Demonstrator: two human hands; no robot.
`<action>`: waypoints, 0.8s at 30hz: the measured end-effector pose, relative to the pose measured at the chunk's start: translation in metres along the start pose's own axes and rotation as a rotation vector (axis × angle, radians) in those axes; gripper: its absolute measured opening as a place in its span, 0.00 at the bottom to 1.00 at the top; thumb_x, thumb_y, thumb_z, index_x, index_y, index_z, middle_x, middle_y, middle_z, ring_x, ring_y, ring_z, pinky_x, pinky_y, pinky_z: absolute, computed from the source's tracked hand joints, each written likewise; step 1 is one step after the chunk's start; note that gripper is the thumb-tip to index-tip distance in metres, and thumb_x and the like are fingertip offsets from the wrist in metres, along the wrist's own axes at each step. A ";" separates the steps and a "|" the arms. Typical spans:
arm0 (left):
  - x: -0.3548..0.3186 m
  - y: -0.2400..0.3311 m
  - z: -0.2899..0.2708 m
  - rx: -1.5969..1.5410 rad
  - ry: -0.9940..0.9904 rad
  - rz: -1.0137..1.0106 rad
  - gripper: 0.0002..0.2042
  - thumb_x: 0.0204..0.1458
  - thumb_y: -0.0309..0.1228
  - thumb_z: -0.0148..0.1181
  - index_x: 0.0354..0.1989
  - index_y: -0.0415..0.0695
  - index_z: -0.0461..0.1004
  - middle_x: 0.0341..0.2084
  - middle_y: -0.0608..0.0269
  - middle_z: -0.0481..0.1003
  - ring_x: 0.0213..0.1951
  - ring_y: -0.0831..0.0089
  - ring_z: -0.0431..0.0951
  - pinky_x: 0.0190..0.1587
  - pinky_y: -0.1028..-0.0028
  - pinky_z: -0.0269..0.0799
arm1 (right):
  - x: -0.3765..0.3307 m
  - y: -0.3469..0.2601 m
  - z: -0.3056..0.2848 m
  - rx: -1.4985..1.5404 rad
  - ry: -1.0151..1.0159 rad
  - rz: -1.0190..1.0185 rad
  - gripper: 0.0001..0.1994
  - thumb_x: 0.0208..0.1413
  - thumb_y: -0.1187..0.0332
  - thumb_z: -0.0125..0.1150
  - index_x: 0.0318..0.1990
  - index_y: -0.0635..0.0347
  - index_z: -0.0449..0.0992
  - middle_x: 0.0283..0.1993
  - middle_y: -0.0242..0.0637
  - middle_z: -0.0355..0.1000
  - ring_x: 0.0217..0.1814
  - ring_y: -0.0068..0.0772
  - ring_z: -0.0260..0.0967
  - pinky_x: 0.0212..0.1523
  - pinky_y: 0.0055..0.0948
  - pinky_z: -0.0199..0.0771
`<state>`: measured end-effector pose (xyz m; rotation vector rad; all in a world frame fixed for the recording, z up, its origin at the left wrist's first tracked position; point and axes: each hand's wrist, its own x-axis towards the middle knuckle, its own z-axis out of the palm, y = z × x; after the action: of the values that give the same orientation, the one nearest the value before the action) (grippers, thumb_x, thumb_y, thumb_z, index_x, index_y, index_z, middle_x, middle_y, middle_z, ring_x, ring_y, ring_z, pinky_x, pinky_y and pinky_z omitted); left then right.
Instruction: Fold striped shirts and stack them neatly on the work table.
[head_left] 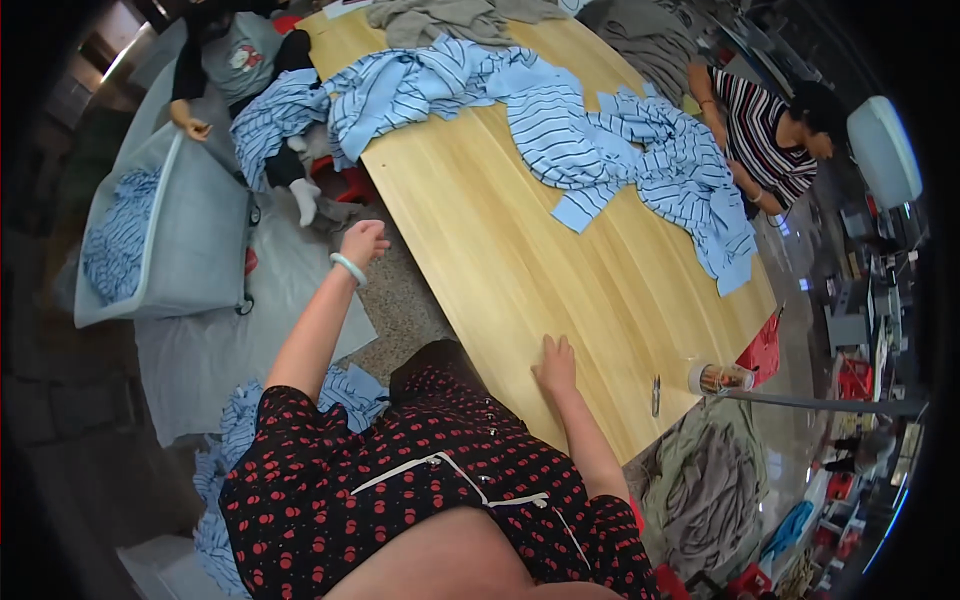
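My left hand (364, 243) is held out past the table's left edge, above the floor, with loosely curled fingers and nothing in it. A pale bangle (348, 268) circles that wrist. My right hand (556, 366) rests on the bare wooden table (500, 260) near its front left edge, fingers apart and holding nothing. To its right lie small thread snips (656, 395) and a clear cup (722, 378) tipped on its side, with brownish contents. Blue garments with dark stripes (560, 140) are strewn across the far part of the table, beyond both hands.
A wheeled bin (190, 240) with striped cloth stands at left, on plastic sheeting. One person (240, 60) sits far left with striped cloth; another (765, 140) handles garments at the right edge. Grey-green cloth (705, 480) is heaped at lower right; more striped fabric (350, 395) lies beside me.
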<state>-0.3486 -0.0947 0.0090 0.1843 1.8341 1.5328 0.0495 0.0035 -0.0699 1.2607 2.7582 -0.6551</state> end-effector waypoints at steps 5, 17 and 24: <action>0.068 0.026 0.082 0.156 -0.157 -0.073 0.08 0.45 0.33 0.48 0.30 0.41 0.67 0.22 0.68 0.67 0.23 0.77 0.70 0.23 0.81 0.64 | 0.048 0.003 -0.016 -0.027 -0.063 0.230 0.39 0.32 0.68 0.63 0.55 0.56 0.48 0.55 0.61 0.39 0.56 0.58 0.41 0.50 0.43 0.55; 0.203 0.047 0.278 0.787 -0.193 0.537 0.27 0.39 0.45 0.54 0.44 0.39 0.62 0.42 0.42 0.60 0.42 0.52 0.63 0.44 0.67 0.60 | 0.106 -0.013 -0.026 0.001 -0.169 0.413 0.44 0.30 0.72 0.64 0.56 0.59 0.41 0.56 0.67 0.32 0.58 0.70 0.32 0.47 0.43 0.62; 0.221 0.063 0.366 1.346 -0.550 1.314 0.40 0.27 0.51 0.61 0.52 0.49 0.54 0.50 0.53 0.55 0.53 0.54 0.51 0.50 0.50 0.46 | 0.113 -0.012 -0.028 0.032 -0.184 0.468 0.46 0.29 0.73 0.64 0.57 0.58 0.40 0.57 0.67 0.31 0.58 0.69 0.31 0.48 0.40 0.62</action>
<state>-0.3086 0.3333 -0.0392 2.4656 1.9282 0.3498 -0.0313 0.0884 -0.0633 1.6744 2.1975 -0.7238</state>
